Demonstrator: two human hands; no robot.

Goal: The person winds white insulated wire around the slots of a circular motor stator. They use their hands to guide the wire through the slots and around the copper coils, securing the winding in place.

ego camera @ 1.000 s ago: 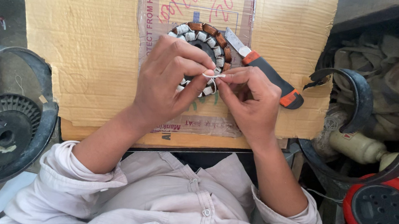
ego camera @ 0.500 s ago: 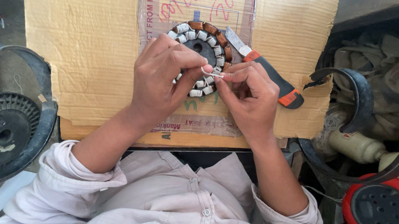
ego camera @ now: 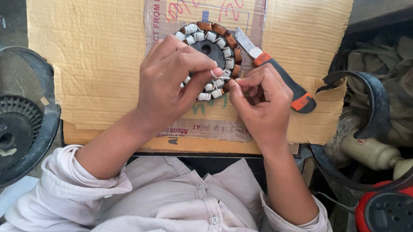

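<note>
A flattened cardboard sheet (ego camera: 81,58) covers the counter, and everything is placed here against the round motor stator (ego camera: 212,56) lying on its upper middle. Left of the stator the cardboard is bare out to its edge, beyond which a dark fan housing (ego camera: 3,127) sits well apart. Right of the stator the room is tighter: a utility knife (ego camera: 276,72) with an orange and black handle lies just beside it, blade end nearest the ring, and past the cardboard's right edge stand a black curved guard (ego camera: 370,96), a cream-coloured motor body (ego camera: 374,152) and a red housing (ego camera: 398,225).

The stator is a ring of wound coils around a dark hub, some wrapped in white tape, the ones on its upper right showing bare copper-brown wire.

The left hand (ego camera: 169,84) lies over the stator's lower left part, fingers curled and thumb pressed toward the forefinger, pinching a thin white lead at the ring's lower right rim. The right hand (ego camera: 260,103) sits just below and right of the stator, fingertips drawn together, pinching the same small lead where the two hands meet.
</note>
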